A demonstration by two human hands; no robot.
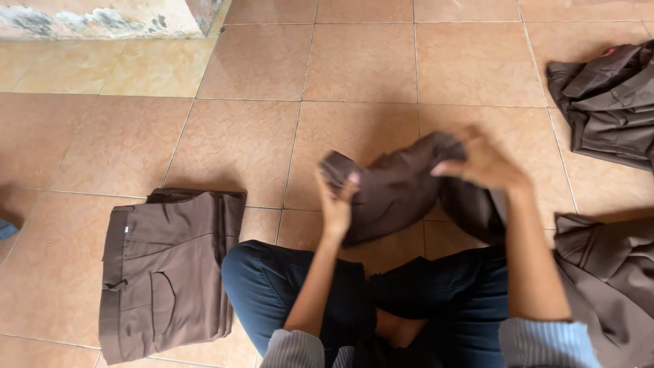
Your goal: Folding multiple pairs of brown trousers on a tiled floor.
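Item in hand — crumpled brown fabric garment [395, 191], held above the lap over the tan tiled floor [354, 68]. Left hand [336, 204] has its fingers clenched on one end; right hand [485, 165] grasps the other. Done, by the look of it: one stack of folded brown trousers [163, 272]. Left — two loose heaps of brown garments [606, 102], [606, 279], unfolded.

Brown garment [395, 191], orange-tan floor tiles [354, 61]
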